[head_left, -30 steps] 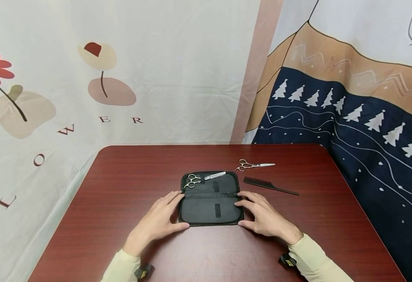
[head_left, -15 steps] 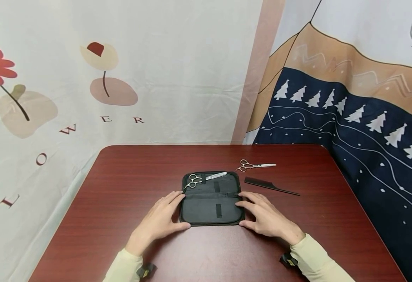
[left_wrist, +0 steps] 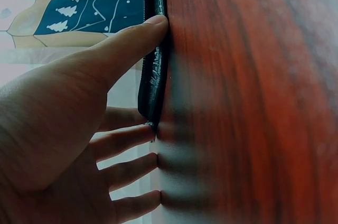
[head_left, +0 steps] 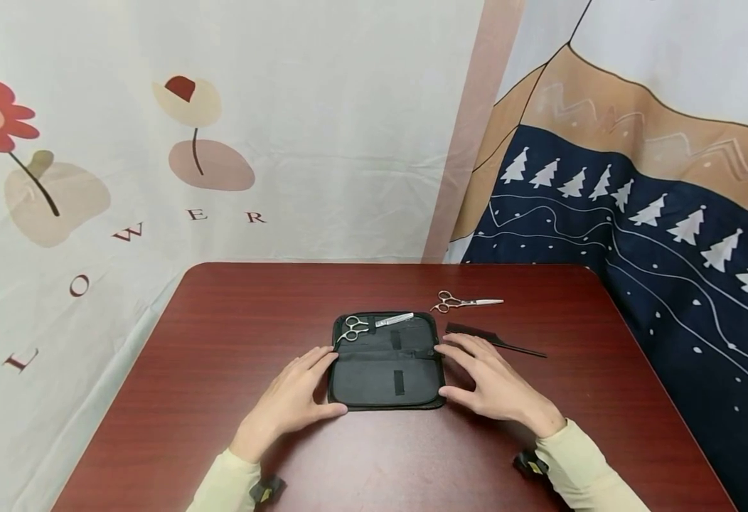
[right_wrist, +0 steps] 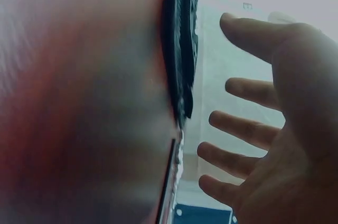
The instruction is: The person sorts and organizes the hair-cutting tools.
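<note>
A black zip case (head_left: 383,384) lies unfolded on the table, with silver scissors (head_left: 353,328) tucked under a strap in its far half. My left hand (head_left: 291,398) touches the case's left side, thumb at the near corner. In the left wrist view the thumb (left_wrist: 142,36) rests against the case edge (left_wrist: 153,86) and the other fingers are spread, fairly straight. At the right side my right hand (head_left: 498,380) is raised with spread fingers. The right wrist view shows a gap between this hand (right_wrist: 285,102) and the case (right_wrist: 179,39); it holds nothing.
A second pair of silver scissors (head_left: 466,302) lies beyond the case to the right. Nearer, a black tail comb (head_left: 508,347) lies partly behind the right hand. The reddish-brown table (head_left: 252,306) ends at a back edge before a patterned curtain (head_left: 348,142).
My right hand has come off the case's right edge and shifted slightly right, up toward the comb. The left hand stays on the case. The whole view has drifted a little.
</note>
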Available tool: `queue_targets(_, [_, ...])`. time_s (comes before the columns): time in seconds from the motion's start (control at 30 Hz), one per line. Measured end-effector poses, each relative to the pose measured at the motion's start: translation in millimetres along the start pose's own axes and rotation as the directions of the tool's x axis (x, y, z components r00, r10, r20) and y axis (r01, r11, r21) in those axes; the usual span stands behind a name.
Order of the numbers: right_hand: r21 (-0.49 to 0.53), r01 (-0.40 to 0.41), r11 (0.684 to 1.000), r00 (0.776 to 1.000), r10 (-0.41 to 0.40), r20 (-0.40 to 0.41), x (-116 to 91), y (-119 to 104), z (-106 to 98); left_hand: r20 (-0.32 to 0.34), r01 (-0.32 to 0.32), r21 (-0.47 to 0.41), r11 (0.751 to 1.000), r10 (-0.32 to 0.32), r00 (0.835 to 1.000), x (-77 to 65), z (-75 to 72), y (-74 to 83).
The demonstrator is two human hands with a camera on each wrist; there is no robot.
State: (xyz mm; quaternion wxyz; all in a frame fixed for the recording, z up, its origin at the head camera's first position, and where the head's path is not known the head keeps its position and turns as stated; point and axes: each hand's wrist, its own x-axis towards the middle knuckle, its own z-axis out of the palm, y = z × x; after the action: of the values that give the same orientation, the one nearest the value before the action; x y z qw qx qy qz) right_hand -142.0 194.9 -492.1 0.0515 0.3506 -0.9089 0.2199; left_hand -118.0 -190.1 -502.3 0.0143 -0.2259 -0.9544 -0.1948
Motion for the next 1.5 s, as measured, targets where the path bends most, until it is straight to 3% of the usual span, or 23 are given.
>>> queue_targets(0.2, [-0.005, -0.041, 0.999, 0.999, 0.041, 0.006, 7, 11, -10, 0.007, 0.006, 0.006, 1.000, -0.006, 1.000, -0.8, 0.4, -0.6])
queue_targets(0.7, [-0.084, -0.156, 0.984, 0.988, 0.156, -0.002, 34, 62, -31, 0.030, 0.021, 0.015, 1.000, -0.021, 0.999, -0.9, -3.5, 3.5])
queue_targets(1.17, [-0.094, -0.196, 0.976, 0.978, 0.201, 0.047, 62, 100, -36, 0.029, 0.025, 0.014, 1.000, -0.025, 0.999, -1.2, -3.1, 3.3])
queue_targets(1.5, [-0.097, -0.229, 0.969, 0.968, 0.237, 0.082, 68, 110, -31, 0.034, 0.027, 0.009, 1.000, -0.027, 0.999, -0.9, -2.8, 3.0])
